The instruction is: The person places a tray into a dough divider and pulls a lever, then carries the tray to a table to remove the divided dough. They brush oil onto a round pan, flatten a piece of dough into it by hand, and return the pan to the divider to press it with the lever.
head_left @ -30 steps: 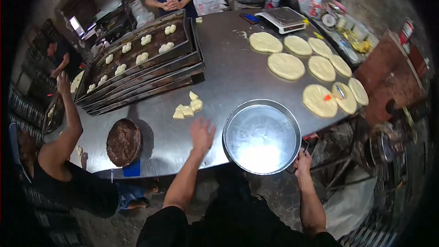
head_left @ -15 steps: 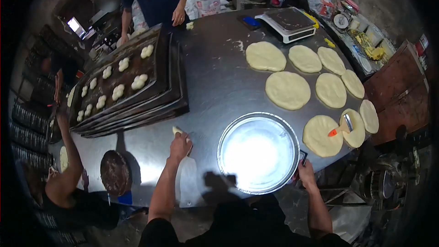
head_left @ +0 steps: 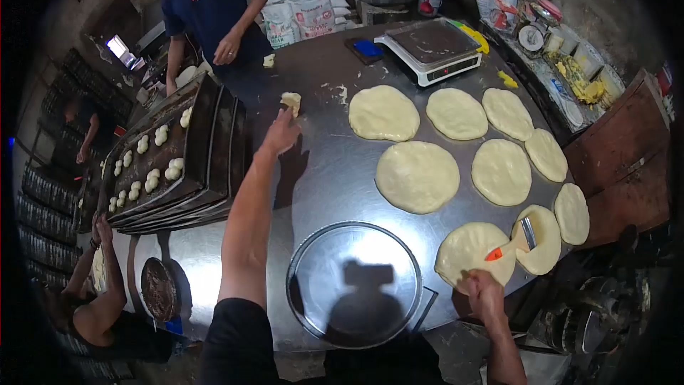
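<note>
My left hand reaches far forward over the metal table, its fingers closed on a small cream-coloured piece, probably dough. My right hand is over the near edge of a flat dough round; its fingers look curled, but whether they pinch the dough is not clear. A brush with an orange handle tip lies across this round and the one beside it. Between my arms stands a round metal pan with a black handle, untouched by either hand.
More dough rounds lie across the right side. Behind them stands a scale. Stacked trays with dough balls are at left, near a brown round pan. A co-worker stands across the table; another person works at left.
My left hand has moved forward, carrying the small cream-coloured piece away from me. My right hand has let go of the pan's handle and moved over the nearest dough round. The view has shifted.
</note>
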`<action>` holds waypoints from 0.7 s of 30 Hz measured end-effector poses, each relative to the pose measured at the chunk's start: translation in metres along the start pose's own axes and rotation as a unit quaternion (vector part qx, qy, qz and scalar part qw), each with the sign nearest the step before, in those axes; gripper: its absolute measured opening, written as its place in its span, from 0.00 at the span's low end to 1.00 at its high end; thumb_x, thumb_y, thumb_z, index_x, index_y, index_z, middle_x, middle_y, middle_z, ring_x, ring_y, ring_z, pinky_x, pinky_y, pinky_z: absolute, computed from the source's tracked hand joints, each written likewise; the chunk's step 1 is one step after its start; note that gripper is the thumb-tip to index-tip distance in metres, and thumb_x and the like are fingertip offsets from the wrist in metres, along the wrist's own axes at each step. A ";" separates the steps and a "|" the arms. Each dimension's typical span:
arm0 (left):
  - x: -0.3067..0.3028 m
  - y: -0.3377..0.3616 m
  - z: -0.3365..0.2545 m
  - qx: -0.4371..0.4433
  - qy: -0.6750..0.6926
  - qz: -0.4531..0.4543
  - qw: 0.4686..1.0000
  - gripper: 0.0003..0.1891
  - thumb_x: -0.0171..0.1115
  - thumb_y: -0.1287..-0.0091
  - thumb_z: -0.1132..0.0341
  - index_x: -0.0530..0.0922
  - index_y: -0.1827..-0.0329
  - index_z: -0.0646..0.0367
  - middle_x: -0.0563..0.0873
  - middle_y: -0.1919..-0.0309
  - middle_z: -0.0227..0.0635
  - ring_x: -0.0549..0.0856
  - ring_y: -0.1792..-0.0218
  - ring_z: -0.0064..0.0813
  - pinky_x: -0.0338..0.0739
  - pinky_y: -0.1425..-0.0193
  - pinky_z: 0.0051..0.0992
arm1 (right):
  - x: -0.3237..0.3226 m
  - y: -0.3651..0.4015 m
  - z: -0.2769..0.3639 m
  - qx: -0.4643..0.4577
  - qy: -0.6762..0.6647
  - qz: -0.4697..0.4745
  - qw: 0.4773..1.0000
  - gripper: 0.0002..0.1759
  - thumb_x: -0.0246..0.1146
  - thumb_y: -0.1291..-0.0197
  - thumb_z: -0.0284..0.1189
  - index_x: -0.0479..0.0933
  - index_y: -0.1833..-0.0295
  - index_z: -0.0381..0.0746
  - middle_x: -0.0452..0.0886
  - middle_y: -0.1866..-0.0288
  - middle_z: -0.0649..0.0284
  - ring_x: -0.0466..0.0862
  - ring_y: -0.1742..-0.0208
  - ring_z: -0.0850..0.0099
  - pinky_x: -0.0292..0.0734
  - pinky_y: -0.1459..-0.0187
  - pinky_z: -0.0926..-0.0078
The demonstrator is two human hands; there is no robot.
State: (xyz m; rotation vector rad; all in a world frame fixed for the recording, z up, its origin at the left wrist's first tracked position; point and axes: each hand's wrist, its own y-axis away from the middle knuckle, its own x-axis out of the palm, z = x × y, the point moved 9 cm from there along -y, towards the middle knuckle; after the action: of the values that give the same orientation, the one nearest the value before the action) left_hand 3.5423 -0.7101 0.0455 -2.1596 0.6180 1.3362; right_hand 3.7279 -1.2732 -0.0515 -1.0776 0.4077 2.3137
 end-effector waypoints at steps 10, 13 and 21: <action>0.039 0.302 0.161 -0.268 -0.252 0.057 0.928 0.28 0.50 0.31 0.59 0.62 0.27 0.51 0.64 0.28 0.40 0.56 0.25 0.47 0.53 0.33 0.71 | -0.030 -0.060 -0.056 -0.193 0.237 0.036 0.951 0.22 0.61 0.53 0.23 0.75 0.48 0.40 0.75 0.45 0.56 0.72 0.37 0.55 0.61 0.32 0.48; 0.016 0.315 0.162 -0.168 -0.178 -0.060 0.968 0.21 0.54 0.33 0.70 0.74 0.37 0.56 0.75 0.40 0.51 0.73 0.38 0.53 0.70 0.36 0.49 | -0.035 -0.068 -0.058 -0.255 0.187 0.041 0.948 0.16 0.64 0.55 0.23 0.76 0.56 0.40 0.76 0.52 0.55 0.75 0.46 0.54 0.68 0.37 0.54; -0.004 0.222 0.041 -0.087 -0.115 -0.196 0.970 0.09 0.60 0.32 0.64 0.80 0.62 0.62 0.81 0.67 0.46 0.81 0.61 0.49 0.75 0.55 0.42 | -0.139 -0.091 -0.100 0.077 0.049 -0.108 0.990 0.10 0.66 0.46 0.23 0.77 0.58 0.34 0.80 0.50 0.46 0.79 0.48 0.46 0.77 0.48 0.57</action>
State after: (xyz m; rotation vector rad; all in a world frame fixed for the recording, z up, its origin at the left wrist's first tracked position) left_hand 3.3754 -0.8524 -0.0091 -2.0756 -0.0213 1.4270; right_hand 3.9159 -1.2974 -0.0108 -1.1047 0.4754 2.0115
